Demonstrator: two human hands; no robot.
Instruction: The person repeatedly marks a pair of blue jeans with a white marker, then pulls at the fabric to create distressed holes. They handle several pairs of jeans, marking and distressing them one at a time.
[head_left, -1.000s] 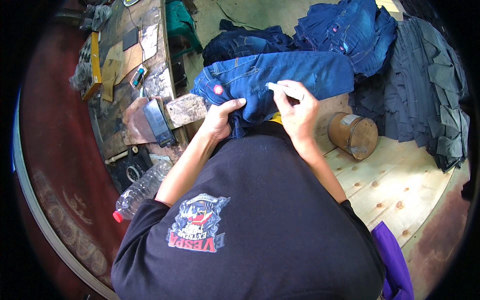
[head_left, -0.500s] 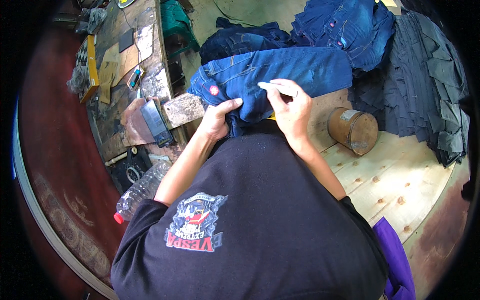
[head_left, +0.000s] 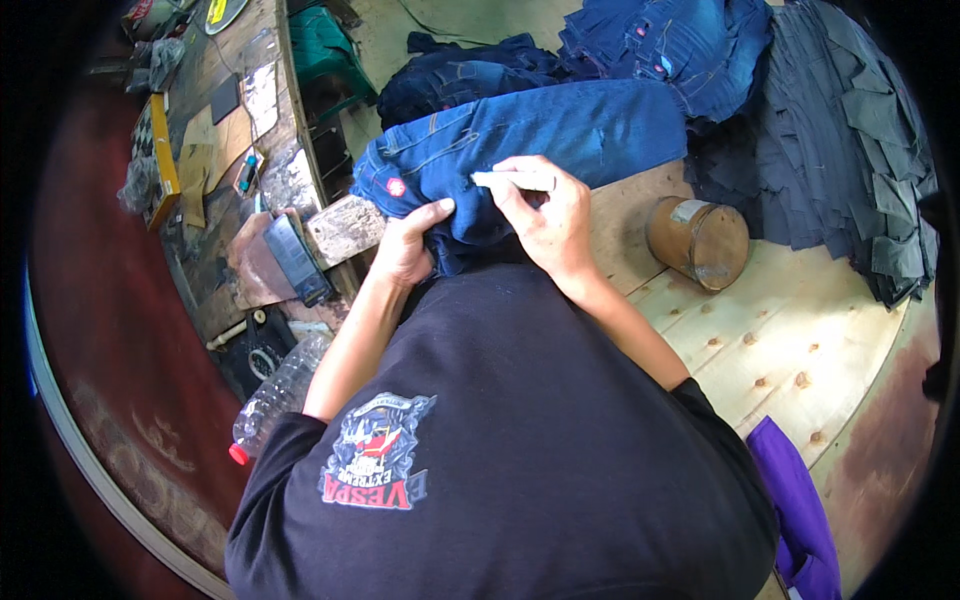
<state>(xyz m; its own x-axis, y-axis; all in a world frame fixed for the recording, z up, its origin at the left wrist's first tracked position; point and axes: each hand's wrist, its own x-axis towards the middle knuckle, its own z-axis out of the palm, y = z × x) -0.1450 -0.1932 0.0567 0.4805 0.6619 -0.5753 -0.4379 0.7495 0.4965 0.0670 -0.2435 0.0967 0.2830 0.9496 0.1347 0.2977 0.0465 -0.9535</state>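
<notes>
A pair of blue jeans (head_left: 560, 130) lies across in front of me, with a small pink-red tag near its left end. My left hand (head_left: 408, 245) is closed on the near edge of the jeans, thumb on top of the cloth. Between the fingers of my right hand (head_left: 550, 215) is a slim white stick-like tool (head_left: 484, 180); its exact kind is too small to make out. Its left tip touches or nearly touches the denim, just right of my left thumb.
More jeans (head_left: 690, 50) are heaped beyond, beside a stack of dark grey cloth pieces (head_left: 810, 150). A brown cylindrical drum (head_left: 697, 243) lies on the wooden boards at right. On the left stand a cluttered workbench (head_left: 225, 260) and a clear plastic bottle (head_left: 280, 395); purple cloth (head_left: 795, 510) hangs lower right.
The whole view has shifted slightly, so things sit further left and a little higher at right. My right hand and the white tool have moved left along the denim, closer to my left thumb.
</notes>
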